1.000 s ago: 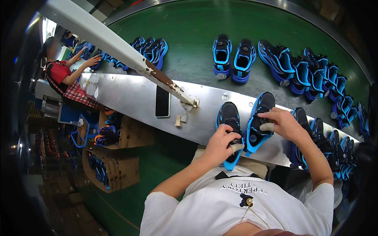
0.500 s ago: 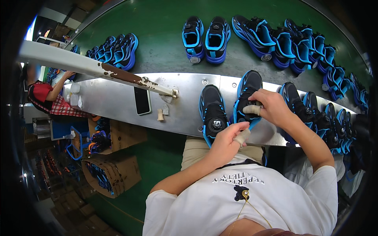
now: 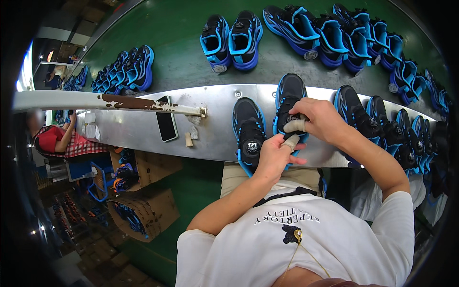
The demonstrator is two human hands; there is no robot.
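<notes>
I see both hands on black-and-blue sneaker (image 3: 288,103): right hand (image 3: 319,118) clamps it steady, left hand (image 3: 273,156) fingers pinch its tongue area.

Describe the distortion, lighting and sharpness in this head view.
Head view: strong fisheye, the steel bench edge bows and a black rim rings the frame; even overhead light, soft glare on the bench; both hands on the shoe are sharp; the left margin is dark.

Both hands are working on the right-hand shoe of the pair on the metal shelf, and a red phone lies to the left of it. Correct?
Not quite. In the head view the phone is black, not red. Both the left hand and right hand are on the right-hand shoe on the metal shelf.
</notes>
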